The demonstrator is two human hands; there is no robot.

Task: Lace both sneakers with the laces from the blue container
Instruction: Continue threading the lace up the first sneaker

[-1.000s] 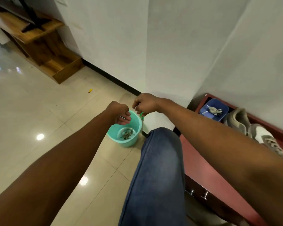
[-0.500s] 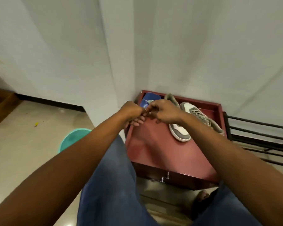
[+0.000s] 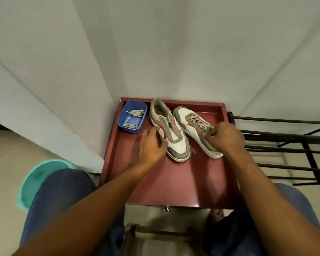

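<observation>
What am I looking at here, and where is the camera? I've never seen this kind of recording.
There is no machine here. A person works with bare hands, and the one camera sits on their head, looking down past both forearms. On the red tabletop stand a blue container holding spare laces, an unlaced sneaker and a laced sneaker. The left hand, fingers relaxed, reaches the unlaced sneaker's side. The right hand pinches the lace at the top of the laced sneaker. A teal bucket sits on the floor to the left, and a black rack stands to the right.
</observation>
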